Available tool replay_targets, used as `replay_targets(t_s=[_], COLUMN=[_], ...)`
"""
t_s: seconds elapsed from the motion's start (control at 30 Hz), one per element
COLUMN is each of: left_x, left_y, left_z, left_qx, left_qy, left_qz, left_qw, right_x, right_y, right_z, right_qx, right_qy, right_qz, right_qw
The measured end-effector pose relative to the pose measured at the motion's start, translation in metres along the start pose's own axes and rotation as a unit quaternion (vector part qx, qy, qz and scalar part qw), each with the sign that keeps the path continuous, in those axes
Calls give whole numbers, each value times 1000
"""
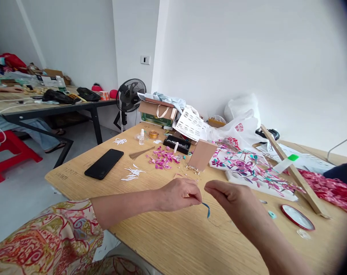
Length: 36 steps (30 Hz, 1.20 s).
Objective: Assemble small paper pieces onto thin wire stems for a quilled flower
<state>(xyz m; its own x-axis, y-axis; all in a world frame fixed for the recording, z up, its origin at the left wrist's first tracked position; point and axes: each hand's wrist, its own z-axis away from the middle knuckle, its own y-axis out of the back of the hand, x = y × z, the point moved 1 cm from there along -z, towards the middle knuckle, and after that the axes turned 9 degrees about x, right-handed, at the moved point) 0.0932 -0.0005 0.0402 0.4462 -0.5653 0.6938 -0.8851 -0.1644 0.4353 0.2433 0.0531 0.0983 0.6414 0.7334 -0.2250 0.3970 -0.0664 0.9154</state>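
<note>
Above the wooden table (pixel 150 214), my left hand (pixel 179 194) is closed in a pinch on a narrow blue strip (pixel 208 210), which curls down from the fingertips. A faint thin line, perhaps wire or thread, trails below it. My right hand (pixel 233 196) is just to the right, fingertips pressed together; whatever they hold is too fine to make out. Beyond the hands lie pink petals (pixel 163 157), white slim petals (pixel 132 173), small pearl-like beads (pixel 195 171) and a small upright wooden board (pixel 202 154).
A black phone (pixel 104 164) lies at the left. Purple flower sprays (pixel 248 166) rest on white plastic at the right, near a wooden bar (pixel 299 179) and a round red-rimmed dish (pixel 297 217). A fan (pixel 130 95) stands behind; another person's hand (pixel 15 89) rests on the far table.
</note>
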Motion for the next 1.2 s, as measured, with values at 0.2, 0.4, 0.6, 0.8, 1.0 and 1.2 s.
replay_targets(t_s=[0.2,0.4,0.6,0.8,1.0,1.2], left_x=[-2,-9,-9,-1,-3,-8], left_y=[-1,-5,-10,-5,-4,-8], left_z=[2,0,0,0,1,-2], left_qx=[100,166,62,83,136,121], left_qy=[168,144,-42,6,69,41], left_qz=[193,86,-110,-25,33,-55], left_qw=[962,972,991,996,988,990], right_x=[18,-11,-11,19,14,-16], right_y=[-52,-68,-20,-33,-78,-68], right_z=[7,44,25,1,24,54], right_qx=[-31,69,77,11,-2,15], right_qy=[-104,-70,-27,-104,-177,-146], right_qz=[-282,-143,-12,-196,-357,-215], right_qw=[953,985,997,975,917,965])
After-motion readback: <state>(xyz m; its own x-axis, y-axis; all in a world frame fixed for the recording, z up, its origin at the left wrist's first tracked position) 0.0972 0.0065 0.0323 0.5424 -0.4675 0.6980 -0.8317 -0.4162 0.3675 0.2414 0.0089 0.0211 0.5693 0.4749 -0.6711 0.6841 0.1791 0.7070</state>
